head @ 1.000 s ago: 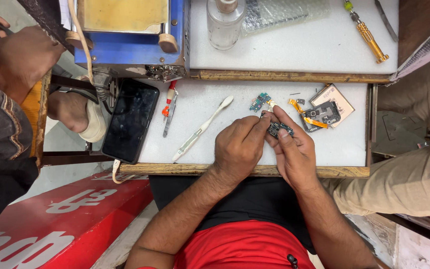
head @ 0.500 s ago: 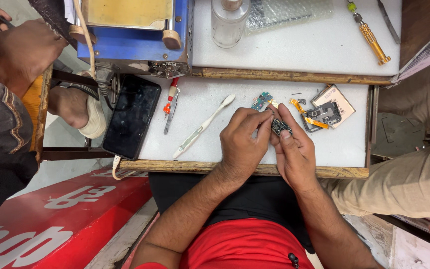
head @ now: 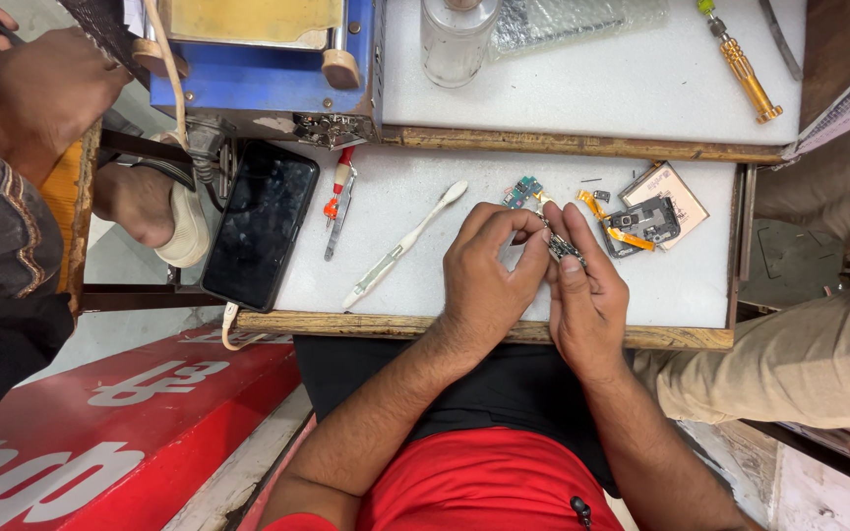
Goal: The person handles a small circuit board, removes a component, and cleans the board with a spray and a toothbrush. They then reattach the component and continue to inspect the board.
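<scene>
Both my hands meet over the white work surface (head: pixel 425 265). My left hand (head: pixel 489 275) and my right hand (head: pixel 587 295) pinch a small dark circuit part (head: pixel 561 246) between their fingertips. The part is mostly hidden by my fingers. A small teal circuit board (head: pixel 521 190) lies just beyond my left hand. To the right of my right hand sits a dark phone component with orange flex cable (head: pixel 641 224) on a tan square piece (head: pixel 676 187).
A white toothbrush (head: pixel 400 246), red-tipped tweezers (head: pixel 338 202) and a black phone (head: pixel 260 224) lie to the left. On the upper shelf stand a glass bottle (head: pixel 456 39), a yellow screwdriver (head: pixel 745 74) and a blue machine (head: pixel 258 59). Other people sit at left and right.
My hands have stayed together on the small part, shifting only slightly. The person at left has moved a little.
</scene>
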